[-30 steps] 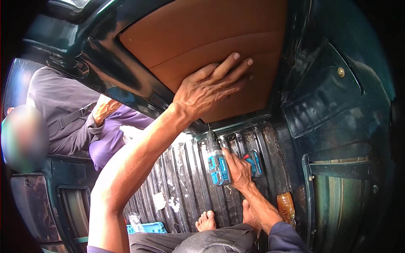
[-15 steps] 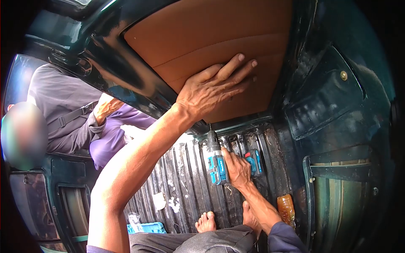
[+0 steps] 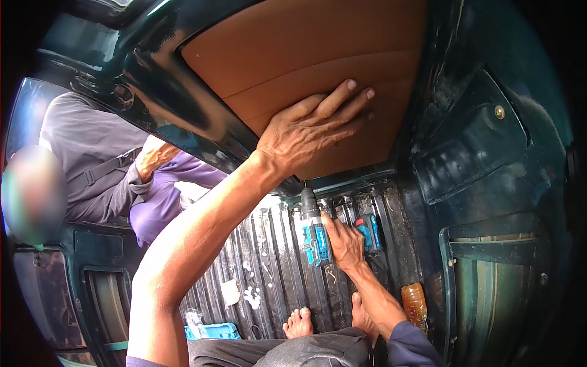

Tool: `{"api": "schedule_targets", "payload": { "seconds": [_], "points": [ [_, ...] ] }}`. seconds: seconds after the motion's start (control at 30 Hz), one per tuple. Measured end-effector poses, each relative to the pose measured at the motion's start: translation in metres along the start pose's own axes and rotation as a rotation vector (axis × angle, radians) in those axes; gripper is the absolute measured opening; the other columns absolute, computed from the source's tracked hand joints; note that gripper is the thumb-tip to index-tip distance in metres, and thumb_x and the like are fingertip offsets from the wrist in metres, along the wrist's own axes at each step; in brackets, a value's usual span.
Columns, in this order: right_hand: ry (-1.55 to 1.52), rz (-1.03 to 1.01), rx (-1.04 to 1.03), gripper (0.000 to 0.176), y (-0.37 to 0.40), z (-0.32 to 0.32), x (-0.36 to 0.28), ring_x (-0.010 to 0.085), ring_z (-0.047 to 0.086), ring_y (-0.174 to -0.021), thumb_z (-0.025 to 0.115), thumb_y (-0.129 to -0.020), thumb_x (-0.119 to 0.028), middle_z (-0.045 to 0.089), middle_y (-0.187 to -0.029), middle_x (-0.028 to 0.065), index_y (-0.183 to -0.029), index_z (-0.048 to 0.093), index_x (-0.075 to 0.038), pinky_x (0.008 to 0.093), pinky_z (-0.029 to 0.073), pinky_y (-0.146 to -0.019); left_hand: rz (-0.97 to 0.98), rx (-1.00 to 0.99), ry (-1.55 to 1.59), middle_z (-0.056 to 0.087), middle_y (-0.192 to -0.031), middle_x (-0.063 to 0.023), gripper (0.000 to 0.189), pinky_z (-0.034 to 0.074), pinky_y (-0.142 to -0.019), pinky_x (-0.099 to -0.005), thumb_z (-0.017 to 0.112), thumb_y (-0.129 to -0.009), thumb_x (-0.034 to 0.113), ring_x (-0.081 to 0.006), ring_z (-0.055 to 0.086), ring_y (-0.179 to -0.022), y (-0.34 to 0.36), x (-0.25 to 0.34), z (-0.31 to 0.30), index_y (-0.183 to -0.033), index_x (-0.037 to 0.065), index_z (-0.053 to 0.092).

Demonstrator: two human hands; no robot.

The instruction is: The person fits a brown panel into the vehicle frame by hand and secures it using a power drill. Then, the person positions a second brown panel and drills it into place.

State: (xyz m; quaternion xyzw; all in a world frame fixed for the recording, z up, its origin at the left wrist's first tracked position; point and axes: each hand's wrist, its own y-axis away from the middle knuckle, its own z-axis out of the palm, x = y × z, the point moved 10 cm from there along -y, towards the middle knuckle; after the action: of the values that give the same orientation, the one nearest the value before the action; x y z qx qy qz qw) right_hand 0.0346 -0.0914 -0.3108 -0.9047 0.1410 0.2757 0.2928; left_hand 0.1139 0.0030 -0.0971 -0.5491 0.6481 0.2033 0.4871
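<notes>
Against the brown stitched panel, my left hand lies flat with its fingers spread, near the panel's lower part. My right hand is wrapped round the handle of a blue and black cordless drill. The drill points up, its bit meeting or very near the dark frame along the panel's lower edge. Whether the tip touches cannot be made out. The drill's blue battery shows to the right of my right hand.
A person in a grey top sits at the left, beyond the dark frame. Below lies a ribbed black floor with an amber bottle at right and a blue tray at lower left. Dark green walls stand at right.
</notes>
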Motion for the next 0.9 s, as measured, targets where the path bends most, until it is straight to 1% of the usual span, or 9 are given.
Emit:
{"api": "schedule_targets", "payload": {
  "seconds": [0.17, 0.3, 0.5, 0.57, 0.6, 0.7, 0.8, 0.83, 0.9],
  "points": [
    [0.010, 0.005, -0.012, 0.067, 0.000, 0.001, 0.001, 0.0236, 0.065, -0.074, 0.065, -0.087, -0.010, 0.063, -0.091, 0.0066, -0.150, 0.043, -0.013, 0.0389, 0.050, -0.060, 0.003, -0.019, 0.001, 0.018, -0.168, 0.0107, 0.075, 0.034, -0.117, -0.0281, 0.066, -0.084, 0.056, -0.0199, 0.018, -0.154, 0.001, 0.001, 0.001, -0.153, 0.049, 0.036],
    [0.011, 0.008, -0.023, 0.067, -0.001, -0.001, 0.001, 0.0239, 0.065, -0.074, 0.065, -0.087, -0.010, 0.063, -0.091, 0.0070, -0.150, 0.043, -0.013, 0.0391, 0.050, -0.060, 0.006, -0.018, 0.015, 0.018, -0.168, 0.0105, 0.075, 0.034, -0.117, -0.0283, 0.066, -0.084, 0.056, -0.0198, 0.017, -0.154, 0.001, 0.001, 0.003, -0.152, 0.049, 0.036],
    [0.017, 0.014, -0.032, 0.069, -0.002, -0.001, 0.000, 0.0246, 0.065, -0.073, 0.066, -0.086, -0.010, 0.064, -0.092, 0.0074, -0.151, 0.042, -0.013, 0.0396, 0.050, -0.060, -0.001, -0.014, 0.016, 0.018, -0.168, 0.0104, 0.070, 0.036, -0.116, -0.0273, 0.065, -0.087, 0.051, -0.0205, 0.017, -0.155, 0.001, 0.000, 0.003, -0.152, 0.048, 0.038],
    [-0.001, 0.020, -0.046, 0.072, -0.002, 0.002, 0.002, 0.0295, 0.066, -0.076, 0.069, -0.083, -0.016, 0.064, -0.090, 0.0114, -0.150, 0.044, -0.009, 0.0416, 0.049, -0.063, -0.001, 0.005, 0.017, 0.017, -0.169, 0.0096, 0.070, 0.037, -0.114, -0.0265, 0.065, -0.088, 0.048, -0.0211, 0.017, -0.155, 0.002, 0.000, 0.002, -0.152, 0.047, 0.038],
    [0.001, 0.023, -0.046, 0.072, -0.001, 0.001, 0.001, 0.0295, 0.066, -0.076, 0.069, -0.083, -0.016, 0.064, -0.090, 0.0114, -0.150, 0.044, -0.009, 0.0416, 0.049, -0.063, 0.000, 0.006, 0.019, 0.017, -0.169, 0.0096, 0.070, 0.037, -0.114, -0.0265, 0.065, -0.088, 0.048, -0.0211, 0.017, -0.155, 0.002, 0.000, 0.002, -0.152, 0.047, 0.038],
    [-0.021, 0.046, -0.060, 0.071, -0.002, -0.002, -0.001, 0.0305, 0.066, -0.078, 0.068, -0.084, -0.016, 0.064, -0.092, 0.0125, -0.150, 0.044, -0.008, 0.0423, 0.050, -0.067, -0.003, 0.013, 0.037, 0.017, -0.169, 0.0090, 0.070, 0.039, -0.113, -0.0263, 0.065, -0.088, 0.046, -0.0214, 0.018, -0.155, 0.002, -0.001, 0.000, -0.152, 0.046, 0.038],
    [-0.050, 0.028, -0.025, 0.067, -0.001, -0.020, -0.010, 0.0329, 0.066, -0.083, 0.065, -0.085, -0.015, 0.066, -0.096, 0.0152, -0.149, 0.045, -0.005, 0.0431, 0.050, -0.073, 0.027, -0.035, 0.043, 0.016, -0.169, 0.0089, 0.070, 0.038, -0.114, -0.0263, 0.064, -0.089, 0.045, -0.0213, 0.018, -0.155, 0.000, -0.006, 0.002, -0.153, 0.046, 0.036],
    [-0.050, 0.016, -0.018, 0.067, 0.008, -0.019, -0.009, 0.0329, 0.066, -0.083, 0.065, -0.085, -0.015, 0.066, -0.096, 0.0152, -0.149, 0.045, -0.005, 0.0431, 0.050, -0.073, 0.030, -0.049, 0.031, 0.016, -0.169, 0.0087, 0.070, 0.038, -0.114, -0.0263, 0.063, -0.090, 0.044, -0.0213, 0.018, -0.155, 0.001, -0.005, 0.004, -0.154, 0.046, 0.035],
    [-0.027, -0.024, -0.082, 0.064, 0.039, -0.009, -0.006, 0.0291, 0.066, -0.079, 0.063, -0.089, -0.012, 0.067, -0.099, 0.0130, -0.150, 0.046, -0.007, 0.0406, 0.050, -0.069, 0.032, -0.055, 0.030, 0.016, -0.169, 0.0084, 0.070, 0.038, -0.114, -0.0263, 0.062, -0.090, 0.043, -0.0214, 0.017, -0.155, 0.001, 0.000, 0.006, -0.154, 0.045, 0.034]
  ]
}}
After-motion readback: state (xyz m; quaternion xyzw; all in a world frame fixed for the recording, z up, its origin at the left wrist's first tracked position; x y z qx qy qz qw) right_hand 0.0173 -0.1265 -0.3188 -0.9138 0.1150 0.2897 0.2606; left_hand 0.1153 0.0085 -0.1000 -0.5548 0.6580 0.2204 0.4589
